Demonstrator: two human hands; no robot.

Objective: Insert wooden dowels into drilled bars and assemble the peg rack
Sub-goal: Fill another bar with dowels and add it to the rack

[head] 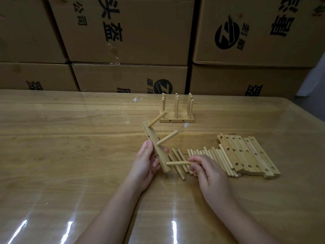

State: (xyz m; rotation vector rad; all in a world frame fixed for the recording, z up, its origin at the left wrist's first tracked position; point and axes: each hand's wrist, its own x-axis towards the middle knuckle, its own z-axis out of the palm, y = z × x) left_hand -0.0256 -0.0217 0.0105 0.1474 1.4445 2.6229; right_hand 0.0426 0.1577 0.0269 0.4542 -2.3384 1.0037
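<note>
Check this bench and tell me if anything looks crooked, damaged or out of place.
Nothing looks broken. The pale wooden dowel pinched by the right hand meets the drilled wooden bar in the left hand at a different angle from the two seated dowels. White flecks mark the table's clear cover.

Brown cardboard boxes (128, 30) stand stacked behind the far edge of the wooden tabletop (70, 120), printed with black characters and a round logo (227, 37). A clear glossy sheet (52, 208) covers the tabletop, and white scraps (135, 100) lie near its far edge.
</note>
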